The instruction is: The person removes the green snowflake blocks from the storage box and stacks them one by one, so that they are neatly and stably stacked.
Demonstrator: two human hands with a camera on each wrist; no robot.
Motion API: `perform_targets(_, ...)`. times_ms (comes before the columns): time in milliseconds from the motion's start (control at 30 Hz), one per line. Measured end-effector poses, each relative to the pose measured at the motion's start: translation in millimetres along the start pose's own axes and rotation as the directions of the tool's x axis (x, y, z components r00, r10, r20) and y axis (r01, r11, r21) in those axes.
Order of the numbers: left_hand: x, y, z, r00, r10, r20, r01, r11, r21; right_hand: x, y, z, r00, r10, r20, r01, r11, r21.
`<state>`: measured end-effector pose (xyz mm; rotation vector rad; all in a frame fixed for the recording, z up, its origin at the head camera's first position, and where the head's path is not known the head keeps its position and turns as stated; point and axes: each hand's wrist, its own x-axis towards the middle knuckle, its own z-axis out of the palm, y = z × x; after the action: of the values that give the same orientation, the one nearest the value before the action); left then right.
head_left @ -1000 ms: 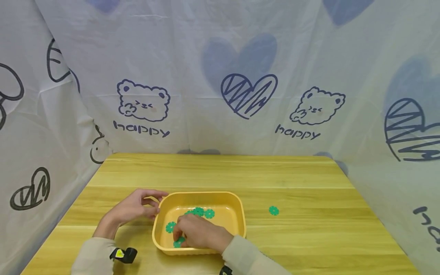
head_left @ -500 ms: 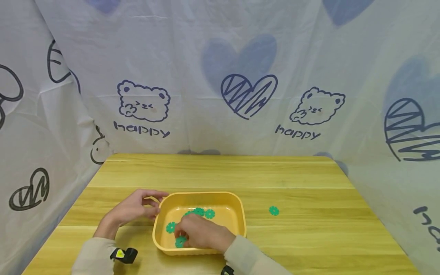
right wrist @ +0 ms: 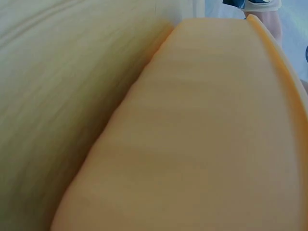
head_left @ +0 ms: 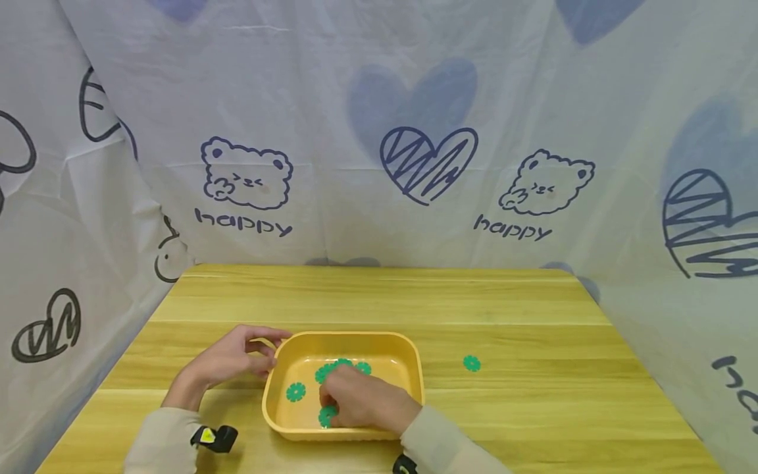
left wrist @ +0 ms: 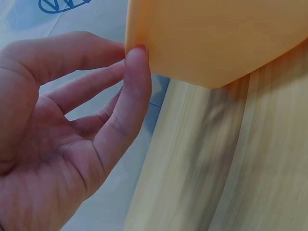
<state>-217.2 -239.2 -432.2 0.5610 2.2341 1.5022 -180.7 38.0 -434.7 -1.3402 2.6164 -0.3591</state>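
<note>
A yellow plastic basin [head_left: 393,361] stands on the wooden table. At its left end my left hand [head_left: 227,355] holds the rim; in the left wrist view the thumb and fingers pinch the basin wall [left wrist: 207,38]. My right hand [head_left: 367,397] reaches down inside, its curled fingers on a green notched plastic disc [head_left: 327,416] near the front wall. The hand covers part of that disc. Another green disc [head_left: 296,392] lies flat to the left, and several more, such as one disc [head_left: 324,374], sit behind the hand, partly covered. Only the basin's outer side [right wrist: 192,120] fills the right wrist view.
One loose green disc [head_left: 472,363] lies on the table [head_left: 533,408] to the right of the basin. Printed cloth [head_left: 331,131] hangs behind the table and on both sides.
My right hand has moved to the right inside the basin, and the green disc at its fingertips has shifted right with it. The left hand has stayed on the rim.
</note>
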Motion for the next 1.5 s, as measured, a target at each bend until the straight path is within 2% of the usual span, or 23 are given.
perform_targets(133,-0.3,-0.3,0.0,1.0,0.007,0.004,-0.007,1.0,-0.003,-6.4,4,-5,1.0,0.021,0.012,-0.021,0.998,0.053)
perform_targets(333,-1.0,-0.6,0.2,1.0,0.007,0.004,-0.007,1.0,-0.008,-15.8,13,-11,0.999,0.048,-0.024,-0.045,0.992,0.117)
perform_targets(500,-1.4,-0.7,1.0,1.0,0.006,0.002,-0.006,1.0,-0.009,-23.3,20,-17,0.994,0.104,-0.035,-0.096,0.979,0.179)
perform_targets(833,-2.1,-1.2,1.6,1.0,0.008,-0.005,-0.008,1.0,0.001,-38.7,38,-36,0.983,0.054,-0.177,-0.003,0.96,0.281)
perform_targets(1067,-2.4,-0.2,2.4,1.0,0.001,-0.016,-0.001,1.0,0.013,-55.3,52,-48,0.972,0.118,-0.201,-0.048,0.944,0.326)
perform_targets(1267,-2.3,0.7,2.9,1.0,-0.004,-0.02,0.004,1.0,0.007,-71.8,64,-56,0.952,0.18,-0.249,-0.087,0.935,0.343)
perform_targets(1500,-2.3,1.1,2.4,1.0,-0.008,-0.019,0.008,1.0,0.007,-93.0,84,-60,0.918,0.25,-0.308,-0.119,0.915,0.386)
